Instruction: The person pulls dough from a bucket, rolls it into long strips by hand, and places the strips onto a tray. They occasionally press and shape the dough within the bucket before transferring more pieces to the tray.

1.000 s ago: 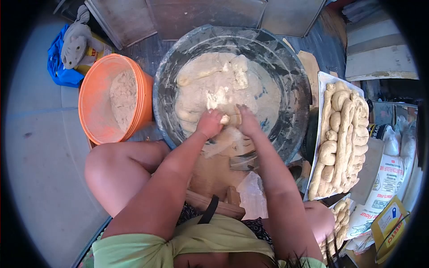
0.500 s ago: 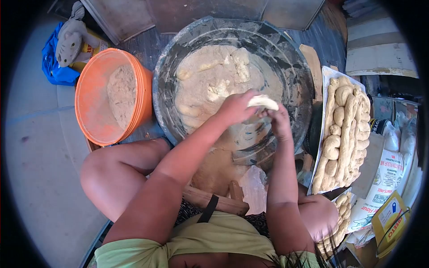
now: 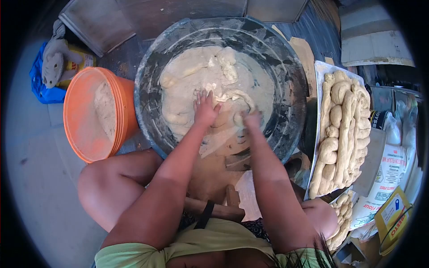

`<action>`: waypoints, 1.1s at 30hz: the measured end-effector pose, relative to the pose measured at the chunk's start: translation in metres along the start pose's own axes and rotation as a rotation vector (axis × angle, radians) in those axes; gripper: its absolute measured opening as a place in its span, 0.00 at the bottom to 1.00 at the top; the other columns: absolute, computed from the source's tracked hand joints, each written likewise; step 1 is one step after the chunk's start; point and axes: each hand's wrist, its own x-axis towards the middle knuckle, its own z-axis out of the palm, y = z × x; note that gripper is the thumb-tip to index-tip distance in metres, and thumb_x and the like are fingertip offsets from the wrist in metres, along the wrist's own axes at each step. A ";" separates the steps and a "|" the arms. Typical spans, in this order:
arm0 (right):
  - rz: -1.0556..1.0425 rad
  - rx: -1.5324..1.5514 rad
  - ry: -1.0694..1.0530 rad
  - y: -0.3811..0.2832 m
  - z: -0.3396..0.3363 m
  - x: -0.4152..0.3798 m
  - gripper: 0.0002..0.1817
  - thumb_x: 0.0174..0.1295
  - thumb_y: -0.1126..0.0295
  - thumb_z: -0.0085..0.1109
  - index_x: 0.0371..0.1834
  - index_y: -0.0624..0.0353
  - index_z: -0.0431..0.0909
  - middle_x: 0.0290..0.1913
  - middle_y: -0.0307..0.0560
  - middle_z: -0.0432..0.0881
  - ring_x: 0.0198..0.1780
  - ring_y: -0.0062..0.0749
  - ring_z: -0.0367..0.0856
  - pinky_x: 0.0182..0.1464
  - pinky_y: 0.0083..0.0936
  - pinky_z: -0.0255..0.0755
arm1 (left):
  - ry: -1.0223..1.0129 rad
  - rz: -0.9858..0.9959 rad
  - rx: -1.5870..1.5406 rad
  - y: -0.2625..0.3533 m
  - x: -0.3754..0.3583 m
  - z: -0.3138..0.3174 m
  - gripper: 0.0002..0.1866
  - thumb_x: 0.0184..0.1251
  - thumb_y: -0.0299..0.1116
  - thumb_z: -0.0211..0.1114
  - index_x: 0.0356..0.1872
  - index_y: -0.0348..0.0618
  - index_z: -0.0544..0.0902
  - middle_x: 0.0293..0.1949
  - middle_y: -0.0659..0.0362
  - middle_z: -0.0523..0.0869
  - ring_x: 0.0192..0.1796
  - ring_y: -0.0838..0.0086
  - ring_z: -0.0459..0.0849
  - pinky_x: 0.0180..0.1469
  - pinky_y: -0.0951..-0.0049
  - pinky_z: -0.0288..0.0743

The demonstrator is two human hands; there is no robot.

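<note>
A large dark basin [image 3: 288, 89] in front of me holds floury dough [image 3: 183, 80]. My left hand [image 3: 206, 110] lies palm down on the floured mass, fingers spread, right beside the near end of a pale curved dough strip [image 3: 237, 94]. At the strip's other end is my right hand [image 3: 253, 119], smeared by motion, with its fingers pointing into the basin. What those fingers grip, if anything, is hidden in the blur.
An orange bucket [image 3: 71, 120] with flour stands left of the basin. To the right, a tray [image 3: 319, 80] carries several twisted dough pieces [image 3: 346, 134]. Beyond it are printed flour sacks [image 3: 384, 178] and a yellow container [image 3: 394, 219]. A blue bag [image 3: 42, 91] sits at far left.
Both hands have come down from above the basin to the dough and moved apart. The dough piece they held up now lies as a curved strip in the basin. The view has shifted slightly.
</note>
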 end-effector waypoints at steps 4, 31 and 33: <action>-0.613 -0.443 0.100 -0.010 0.009 -0.053 0.37 0.43 0.60 0.68 0.60 0.57 0.67 0.62 0.59 0.64 0.62 0.53 0.62 0.63 0.38 0.59 | 0.095 0.197 0.298 0.002 -0.003 0.036 0.37 0.67 0.55 0.44 0.70 0.42 0.50 0.72 0.51 0.49 0.74 0.56 0.42 0.71 0.50 0.32; -0.052 1.324 -0.318 -0.054 -0.073 -0.053 0.12 0.60 0.67 0.48 0.45 0.57 0.69 0.44 0.38 0.73 0.44 0.26 0.71 0.48 0.19 0.64 | -0.488 -0.191 -1.665 0.048 0.008 -0.010 0.11 0.59 0.31 0.62 0.42 0.40 0.75 0.35 0.60 0.80 0.38 0.73 0.78 0.38 0.71 0.76; -0.080 1.288 -0.260 -0.082 -0.102 -0.061 0.25 0.66 0.56 0.41 0.61 0.61 0.60 0.53 0.44 0.70 0.53 0.29 0.68 0.55 0.22 0.61 | -0.597 -0.089 -1.733 0.088 -0.016 -0.038 0.12 0.59 0.31 0.61 0.43 0.40 0.75 0.34 0.61 0.79 0.38 0.73 0.78 0.41 0.75 0.74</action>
